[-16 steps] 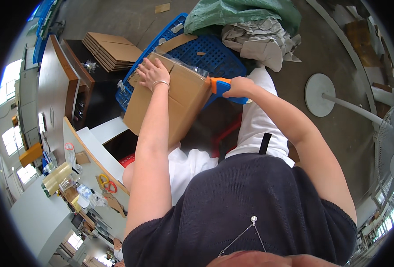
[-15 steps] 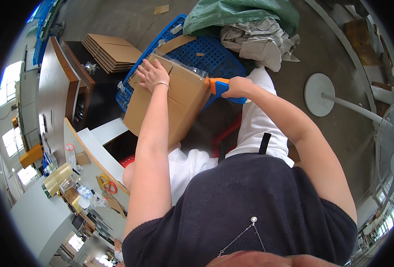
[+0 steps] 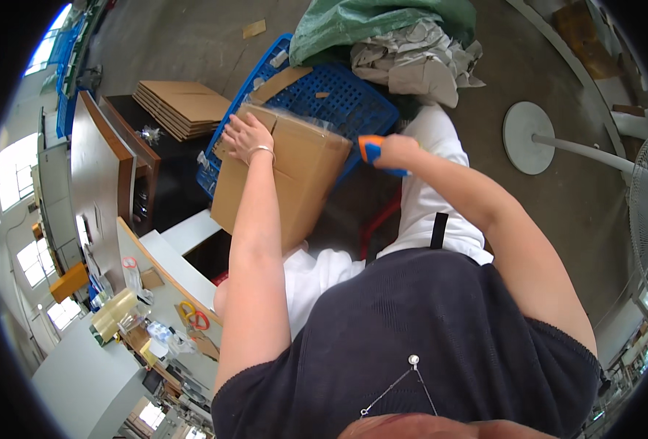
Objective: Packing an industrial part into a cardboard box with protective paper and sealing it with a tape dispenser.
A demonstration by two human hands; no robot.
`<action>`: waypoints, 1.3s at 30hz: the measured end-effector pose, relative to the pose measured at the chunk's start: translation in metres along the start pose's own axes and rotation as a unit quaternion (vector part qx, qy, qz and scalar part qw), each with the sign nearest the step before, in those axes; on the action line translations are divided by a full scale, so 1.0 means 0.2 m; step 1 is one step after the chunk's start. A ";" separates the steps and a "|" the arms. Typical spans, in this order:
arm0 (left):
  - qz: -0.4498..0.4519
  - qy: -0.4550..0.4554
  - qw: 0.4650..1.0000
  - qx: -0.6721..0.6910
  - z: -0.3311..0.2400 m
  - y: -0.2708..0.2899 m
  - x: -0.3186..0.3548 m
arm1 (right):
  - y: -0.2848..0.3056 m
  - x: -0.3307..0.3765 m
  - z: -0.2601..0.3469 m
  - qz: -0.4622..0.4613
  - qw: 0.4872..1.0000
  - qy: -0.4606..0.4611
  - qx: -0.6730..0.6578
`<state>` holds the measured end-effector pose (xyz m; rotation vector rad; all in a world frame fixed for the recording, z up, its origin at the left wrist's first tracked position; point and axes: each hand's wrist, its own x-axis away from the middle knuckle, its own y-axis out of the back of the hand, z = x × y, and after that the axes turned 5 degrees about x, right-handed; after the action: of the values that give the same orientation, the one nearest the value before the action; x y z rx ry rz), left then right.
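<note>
A: Head view. Why is the left hand (image 3: 245, 137) flat on the box (image 3: 283, 175)?

B: It looks like bracing: fingers spread wide, palm pressed on the top, gripping nothing. The box leans against the person's lap, over the blue crate (image 3: 338, 99).

A: And the right hand (image 3: 395, 152)?

B: Closed round an orange-and-blue tool (image 3: 371, 149) (a tape dispenser or cutter, I can't tell which), held just beside the box's upper right corner, where clear film shows.
</note>
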<state>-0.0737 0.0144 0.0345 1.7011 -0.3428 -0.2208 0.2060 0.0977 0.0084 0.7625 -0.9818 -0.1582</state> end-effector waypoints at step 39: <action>-0.018 -0.029 0.999 -0.020 0.04 -0.05 -0.02 | 0.29 -0.95 0.72 -0.079 0.949 0.232 -0.198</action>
<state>-0.0796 0.0103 0.0232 1.6644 -0.3479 -0.3026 -0.0288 0.1518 -0.0389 0.4733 -0.4193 -0.2899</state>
